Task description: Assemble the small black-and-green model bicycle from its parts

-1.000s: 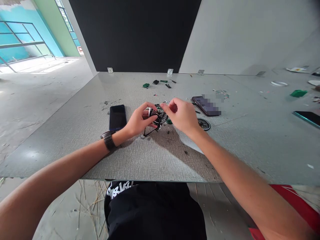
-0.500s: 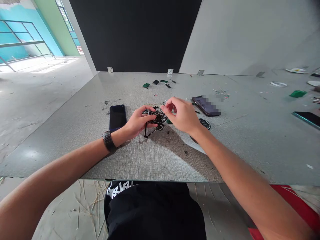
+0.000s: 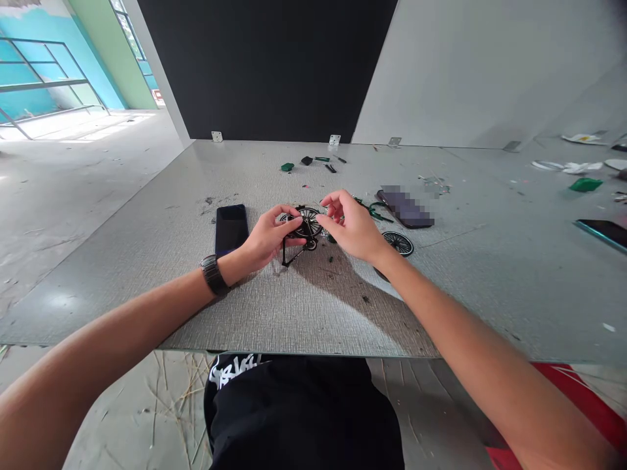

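My left hand (image 3: 267, 236) is closed on a miniature black bicycle (image 3: 310, 245), pinching it near a spoked wheel between thumb and fingers. A thin black piece of its frame hangs below the fingers. My right hand (image 3: 356, 227) hovers just right of that wheel, thumb and forefinger apart, with nothing visible between them. Beside my right wrist lies a loose spoked wheel (image 3: 398, 243); another round dark part is mostly hidden under the forearm. A green bicycle frame part (image 3: 376, 212) sits behind my right hand.
A dark phone (image 3: 232, 228) lies left of my left hand, and another phone (image 3: 404, 209) lies at the right. Small green and black parts (image 3: 307, 160) are scattered near the upright black panel (image 3: 264, 72). Farther right are a green piece (image 3: 585, 185) and another phone (image 3: 605, 232).
My right thumb and forefinger have spread apart and the hand has drawn slightly back from the wheel. My left hand keeps its hold, with the bicycle shifted slightly left.
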Demonstrator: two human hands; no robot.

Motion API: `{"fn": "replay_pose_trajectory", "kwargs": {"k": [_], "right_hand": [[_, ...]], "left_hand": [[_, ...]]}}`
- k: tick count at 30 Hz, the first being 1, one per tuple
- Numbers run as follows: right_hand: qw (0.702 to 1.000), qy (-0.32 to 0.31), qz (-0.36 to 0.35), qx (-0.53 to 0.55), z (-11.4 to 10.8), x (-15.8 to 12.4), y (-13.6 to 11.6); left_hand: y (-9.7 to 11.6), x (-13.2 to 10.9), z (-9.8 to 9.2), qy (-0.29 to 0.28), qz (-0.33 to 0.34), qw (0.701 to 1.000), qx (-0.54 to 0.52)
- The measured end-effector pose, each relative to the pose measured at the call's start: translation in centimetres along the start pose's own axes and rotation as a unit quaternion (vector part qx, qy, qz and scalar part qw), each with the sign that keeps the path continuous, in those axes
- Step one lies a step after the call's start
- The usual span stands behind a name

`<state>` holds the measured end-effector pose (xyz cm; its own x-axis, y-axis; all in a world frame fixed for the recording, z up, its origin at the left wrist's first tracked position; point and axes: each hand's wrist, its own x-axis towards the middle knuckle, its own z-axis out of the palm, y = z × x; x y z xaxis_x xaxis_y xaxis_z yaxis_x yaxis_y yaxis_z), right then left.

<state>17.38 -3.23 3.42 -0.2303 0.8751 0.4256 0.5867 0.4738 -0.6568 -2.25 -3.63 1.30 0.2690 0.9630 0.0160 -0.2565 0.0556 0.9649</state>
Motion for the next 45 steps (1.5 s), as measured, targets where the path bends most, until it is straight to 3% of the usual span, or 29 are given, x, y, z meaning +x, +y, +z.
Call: {"fn": "replay_pose_trajectory", "kwargs": {"k": [5,13,23,27,31,34,37,45], "right_hand": [[0.999,-0.036,-0.02,0.008,0.1,0.0,-0.1],[0.998,-0.051,0.02,0.021,0.4,0.0,0.4],[0.996,-0.059,0.012,0.071,0.8,-0.1,0.5],[0.998,-0.047,0.002,0.041,0.6,0.1,0.6],[0.999,-0.014,-0.029,-0.04,-0.8,0.3,0.2],[0.993,-0.074,-0.037,-0.082,-2.1,0.4,-0.1],[0.983,-0.136,-0.049,-0.112,-2.7,0.3,-0.2],[0.97,-0.2,-0.013,-0.135,-3.8,0.5,-0.4]], "left_hand": [[0.2,-0.2,0.2,0.003,0.01,1.0,-0.002],[0.1,-0.3,0.2,0.001,0.028,1.0,0.012],[0.3,-0.3,0.4,-0.008,0.03,0.999,0.035],[0.5,-0.5,0.6,0.0,0.018,0.999,0.027],[0.7,-0.5,0.5,0.049,0.012,0.999,-0.018],[0.8,-0.3,0.3,0.081,-0.02,0.996,-0.027],[0.9,0.0,0.1,0.065,-0.049,0.997,-0.019],[1.3,0.5,-0.9,0.045,-0.041,0.998,-0.023]]}}
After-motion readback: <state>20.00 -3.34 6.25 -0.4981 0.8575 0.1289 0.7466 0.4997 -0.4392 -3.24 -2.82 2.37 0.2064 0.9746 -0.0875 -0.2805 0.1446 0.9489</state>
